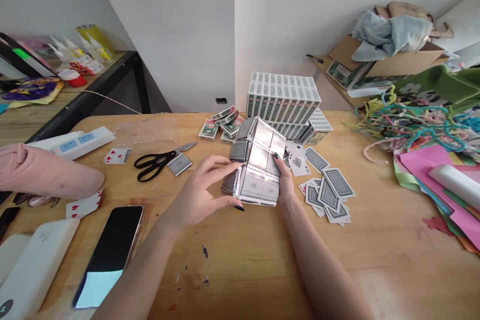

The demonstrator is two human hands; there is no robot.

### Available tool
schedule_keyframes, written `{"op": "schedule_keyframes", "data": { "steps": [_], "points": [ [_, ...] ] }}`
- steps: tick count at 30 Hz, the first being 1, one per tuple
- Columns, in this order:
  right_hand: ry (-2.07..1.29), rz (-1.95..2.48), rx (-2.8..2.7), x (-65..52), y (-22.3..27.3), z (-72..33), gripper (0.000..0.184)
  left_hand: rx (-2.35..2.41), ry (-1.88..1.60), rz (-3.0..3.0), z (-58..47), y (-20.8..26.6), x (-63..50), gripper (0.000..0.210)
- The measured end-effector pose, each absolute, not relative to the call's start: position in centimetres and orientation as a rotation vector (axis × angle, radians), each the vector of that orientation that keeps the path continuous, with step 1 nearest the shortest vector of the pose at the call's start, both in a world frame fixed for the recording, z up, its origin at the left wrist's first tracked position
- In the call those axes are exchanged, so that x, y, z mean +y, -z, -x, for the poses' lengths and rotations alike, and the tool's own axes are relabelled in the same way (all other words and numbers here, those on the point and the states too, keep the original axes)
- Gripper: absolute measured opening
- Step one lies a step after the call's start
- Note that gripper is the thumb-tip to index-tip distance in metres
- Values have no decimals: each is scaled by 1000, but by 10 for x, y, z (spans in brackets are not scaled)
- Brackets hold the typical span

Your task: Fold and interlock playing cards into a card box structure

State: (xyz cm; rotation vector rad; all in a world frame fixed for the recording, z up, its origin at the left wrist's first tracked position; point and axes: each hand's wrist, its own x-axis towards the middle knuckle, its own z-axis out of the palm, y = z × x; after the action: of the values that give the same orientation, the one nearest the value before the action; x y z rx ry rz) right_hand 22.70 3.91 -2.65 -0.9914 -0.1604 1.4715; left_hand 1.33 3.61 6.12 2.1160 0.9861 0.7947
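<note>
A boxy structure built of playing cards point(258, 162) stands on the wooden table point(247, 265), grey patterned backs outward. My left hand point(200, 192) grips its left side, fingers on the upper edge and thumb at the bottom corner. On the right side, my right hand point(284, 180) holds the structure, fingertips touching its top face. Loose cards point(330, 192) lie scattered just right of my right hand, one showing an ace of spades point(298, 162).
Stacked card boxes point(283, 102) stand behind the structure, loose packs point(221, 125) beside them. Black scissors point(155, 162), a power strip point(80, 142), a phone point(112, 252) and a white power bank point(35, 265) lie left. Coloured paper point(435, 180) and pipe cleaners point(408, 122) fill the right.
</note>
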Motion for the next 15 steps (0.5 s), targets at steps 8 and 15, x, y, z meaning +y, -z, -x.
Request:
{"op": "schedule_keyframes", "data": {
  "steps": [8, 15],
  "points": [
    [-1539, 943, -128, 41, 30, -226, 34, 814, -941, -1861, -22, -49, 38, 60],
    [-1556, 951, -98, 42, 34, -227, 33, 799, -865, -1835, -22, -50, 36, 56]
  ]
}}
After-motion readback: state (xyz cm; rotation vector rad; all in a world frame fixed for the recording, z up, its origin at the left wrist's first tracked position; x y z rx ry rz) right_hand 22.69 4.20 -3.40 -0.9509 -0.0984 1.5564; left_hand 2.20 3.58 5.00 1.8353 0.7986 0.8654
